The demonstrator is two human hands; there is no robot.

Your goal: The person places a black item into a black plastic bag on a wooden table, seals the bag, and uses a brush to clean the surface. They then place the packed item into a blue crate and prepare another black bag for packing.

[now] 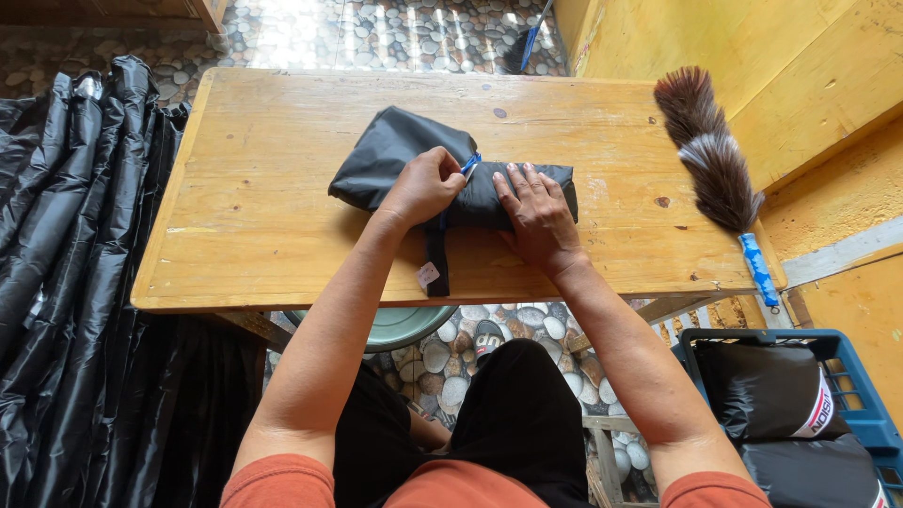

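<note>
the dark folded fabric bundle (404, 155) lay on the wooden tabletop (263, 216), straight ahead of the person and near the middle of the board. its long axis ran left to right across the view, slightly tilted, with the left end bulkier and farther away and the right end flatter. both hands were on it, close together near its centre. the left hand (425, 185) was curled into a closed grip at the bundle's middle, pinching something by a small blue tab (470, 163); what exactly sat inside the fist was hidden. the right hand (538, 214) lay flat and open, fingers spread, pressing the right half of the bundle down. a dark strap (437, 259) ran from under the left hand toward the near edge of the tabletop, with a small pale tag (428, 275) at its end.

neither hand was clearly nearer; the left sat over the centre, the right over the right end.

off to the right a feather duster (715, 165) with a blue handle lay well apart. a blue crate (851, 376) holding dark packed bundles was cut off at the lower right. black sheeting (75, 282) hung at the left. whether the strap was fastened to the bundle could not be made out.
</note>
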